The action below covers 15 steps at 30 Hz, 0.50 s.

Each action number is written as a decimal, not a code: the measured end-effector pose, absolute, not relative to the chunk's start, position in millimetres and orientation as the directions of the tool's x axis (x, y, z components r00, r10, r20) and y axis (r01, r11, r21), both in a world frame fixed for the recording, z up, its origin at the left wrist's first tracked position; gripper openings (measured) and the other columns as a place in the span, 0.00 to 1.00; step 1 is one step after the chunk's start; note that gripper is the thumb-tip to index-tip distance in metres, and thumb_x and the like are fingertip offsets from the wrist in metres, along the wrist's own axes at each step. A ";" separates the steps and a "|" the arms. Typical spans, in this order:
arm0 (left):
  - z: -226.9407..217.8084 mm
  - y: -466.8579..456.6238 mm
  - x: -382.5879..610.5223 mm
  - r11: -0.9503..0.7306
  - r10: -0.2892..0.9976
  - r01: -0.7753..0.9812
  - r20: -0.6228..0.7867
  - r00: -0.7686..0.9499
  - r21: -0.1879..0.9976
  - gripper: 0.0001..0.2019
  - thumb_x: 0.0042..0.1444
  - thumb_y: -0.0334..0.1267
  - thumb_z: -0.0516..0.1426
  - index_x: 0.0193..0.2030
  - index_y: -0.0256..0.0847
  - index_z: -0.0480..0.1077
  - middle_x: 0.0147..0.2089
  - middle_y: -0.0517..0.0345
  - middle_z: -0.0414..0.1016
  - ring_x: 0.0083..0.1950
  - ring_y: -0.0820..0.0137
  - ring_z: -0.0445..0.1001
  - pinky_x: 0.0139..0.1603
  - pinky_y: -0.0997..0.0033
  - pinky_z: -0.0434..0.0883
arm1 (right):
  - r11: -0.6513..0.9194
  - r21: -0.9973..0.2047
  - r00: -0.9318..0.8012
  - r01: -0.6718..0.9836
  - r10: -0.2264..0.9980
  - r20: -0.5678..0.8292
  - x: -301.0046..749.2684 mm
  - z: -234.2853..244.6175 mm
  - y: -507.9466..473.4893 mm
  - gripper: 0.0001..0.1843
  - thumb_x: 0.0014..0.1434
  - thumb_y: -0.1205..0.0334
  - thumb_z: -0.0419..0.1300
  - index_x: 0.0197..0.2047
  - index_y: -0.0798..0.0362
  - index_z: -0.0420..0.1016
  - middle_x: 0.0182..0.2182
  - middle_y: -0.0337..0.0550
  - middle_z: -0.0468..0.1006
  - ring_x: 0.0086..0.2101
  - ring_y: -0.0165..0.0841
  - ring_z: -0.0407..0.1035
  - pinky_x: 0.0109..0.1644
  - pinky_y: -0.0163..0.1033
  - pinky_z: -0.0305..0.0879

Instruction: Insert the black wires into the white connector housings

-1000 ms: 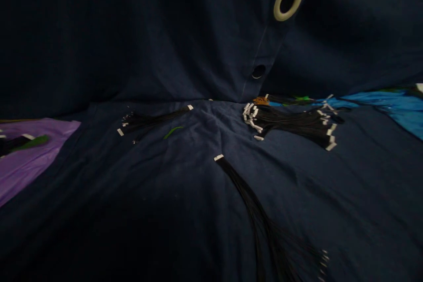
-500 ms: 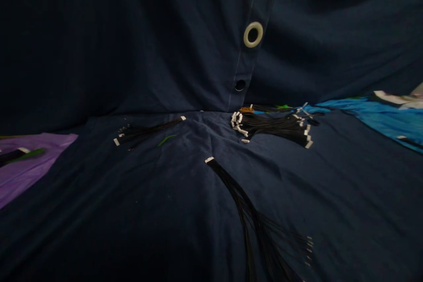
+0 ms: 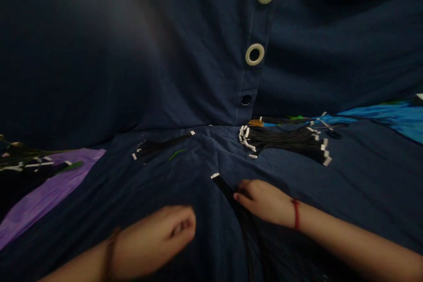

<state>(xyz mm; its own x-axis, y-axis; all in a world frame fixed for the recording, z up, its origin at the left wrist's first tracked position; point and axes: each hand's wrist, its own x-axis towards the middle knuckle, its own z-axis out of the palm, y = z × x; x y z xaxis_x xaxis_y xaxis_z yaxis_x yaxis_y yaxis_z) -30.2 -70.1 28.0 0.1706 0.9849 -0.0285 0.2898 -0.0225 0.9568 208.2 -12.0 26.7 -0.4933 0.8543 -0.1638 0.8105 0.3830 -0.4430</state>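
Observation:
A bundle of thin black wires (image 3: 228, 188) with a white connector at its far end lies on dark blue cloth (image 3: 185, 97) in front of me. My right hand (image 3: 264, 200), with a red string round the wrist, rests on this bundle, fingers curled down onto the wires. Left of the bundle and apart from it hovers my left hand (image 3: 155, 238), blurred, with its fingers curled inward. A larger heap of black wires with white connectors (image 3: 286, 141) lies further back on the right. A smaller wire bunch (image 3: 161, 145) lies back left.
The blue cloth rises behind as a wall with white eyelet rings (image 3: 254, 54). A purple sheet (image 3: 46, 194) with more wires on it lies at the left. A bright blue sheet (image 3: 390, 116) lies at the right. A short green strip (image 3: 176, 154) lies near the small bunch.
Both hands have come into view from below. The right one has settled on the near wire bundle. The view has tilted slightly, showing more of the eyelets.

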 end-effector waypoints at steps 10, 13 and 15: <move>-13.7 15.2 9.5 -0.255 0.951 0.370 0.162 0.265 0.893 0.01 0.50 0.33 0.55 0.30 0.41 0.67 0.33 0.59 0.63 0.40 0.65 0.61 0.49 0.62 0.57 | 0.438 -0.531 -0.524 0.725 0.852 -0.012 197.2 -8.3 -1.6 0.12 0.60 0.58 0.53 0.41 0.57 0.68 0.36 0.42 0.72 0.36 0.32 0.68 0.41 0.44 0.65; -11.3 19.6 2.7 -0.202 0.959 0.263 0.137 0.248 0.943 0.02 0.52 0.35 0.54 0.31 0.40 0.65 0.31 0.61 0.61 0.35 0.69 0.61 0.41 0.68 0.61 | 0.431 -0.671 -0.560 0.603 0.828 0.029 193.0 -10.9 2.2 0.12 0.59 0.56 0.53 0.36 0.57 0.69 0.31 0.39 0.71 0.33 0.30 0.68 0.39 0.42 0.64; -7.0 20.4 1.5 -0.137 0.965 0.160 0.096 0.243 0.978 0.05 0.53 0.39 0.53 0.34 0.40 0.63 0.30 0.61 0.61 0.34 0.70 0.63 0.38 0.70 0.63 | 0.391 -0.790 -0.608 0.473 0.794 0.029 186.7 -13.9 4.7 0.17 0.60 0.52 0.52 0.30 0.58 0.69 0.24 0.36 0.70 0.26 0.27 0.67 0.33 0.38 0.65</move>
<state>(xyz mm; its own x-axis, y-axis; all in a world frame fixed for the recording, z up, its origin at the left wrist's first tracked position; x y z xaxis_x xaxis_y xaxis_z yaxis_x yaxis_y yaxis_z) 1.5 20.4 -7.0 0.2431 0.9652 0.0959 0.1600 -0.1375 0.9775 186.7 4.7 -13.9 -0.6077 0.7937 0.0288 0.4731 0.3909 -0.7895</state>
